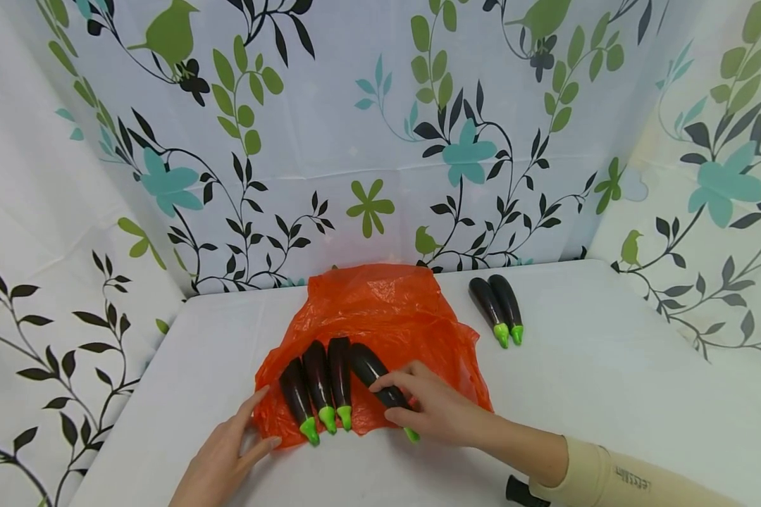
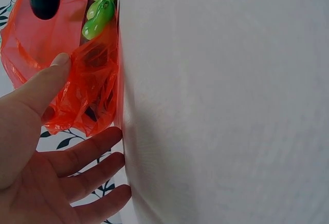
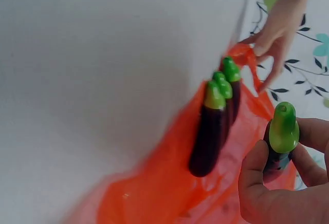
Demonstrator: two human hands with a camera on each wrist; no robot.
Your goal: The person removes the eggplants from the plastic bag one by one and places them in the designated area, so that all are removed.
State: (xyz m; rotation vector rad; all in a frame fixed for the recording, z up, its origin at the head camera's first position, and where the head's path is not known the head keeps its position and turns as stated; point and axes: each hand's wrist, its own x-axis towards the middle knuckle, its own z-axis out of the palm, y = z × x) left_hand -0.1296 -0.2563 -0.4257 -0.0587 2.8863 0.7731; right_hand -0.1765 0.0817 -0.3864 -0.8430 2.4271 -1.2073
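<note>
My right hand pinches an eggplant with a green stem end, held over the right part of a red plastic bag. In the right wrist view the thumb and fingers close around that eggplant, its green cap facing the camera. Three more eggplants lie side by side on the bag, caps toward me. At the bag's left edge is my left hand, fingers extended. The left wrist view shows its thumb against the red plastic and the other fingers spread.
Two further eggplants lie together on the white table, right of the bag. A patterned curtain with leaves and birds hangs behind and at both sides. Beside the right sleeve is a small black object.
</note>
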